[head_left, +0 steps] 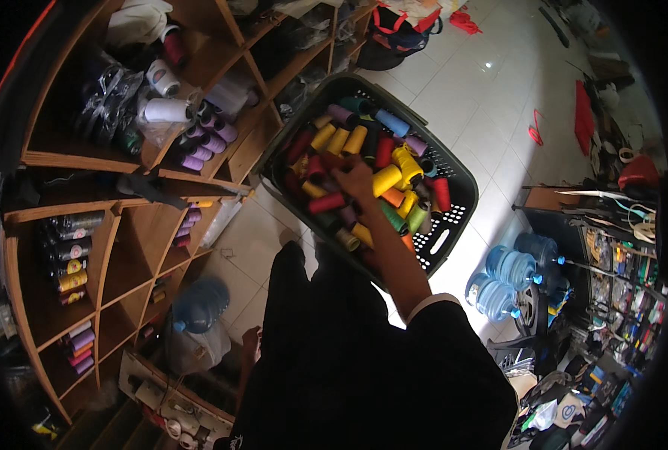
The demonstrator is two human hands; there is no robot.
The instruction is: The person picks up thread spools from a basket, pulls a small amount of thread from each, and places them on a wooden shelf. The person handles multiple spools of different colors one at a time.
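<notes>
A dark green plastic basket [465,184] with perforated sides is heaped with thread spools. My right hand [355,182] reaches into the middle of the heap, its fingers curled down among the spools. Whatever they grip is hidden in shadow. Around that hand lie a red spool [326,203], a yellow spool [386,181] and a green spool [394,217]. Farther up in the basket are a blue spool [392,122] and a purple one [342,115]. My left hand [252,346] hangs low beside my leg, away from the basket; its fingers are partly hidden.
A wooden cubby shelf [109,255] on the left stores more spools, including purple cones [212,142]. One large blue water bottle [200,304] stands by the shelf; several others [494,295] lie at the right. A cluttered rack [623,277] lines the right side. Bags [400,34] sit beyond the basket.
</notes>
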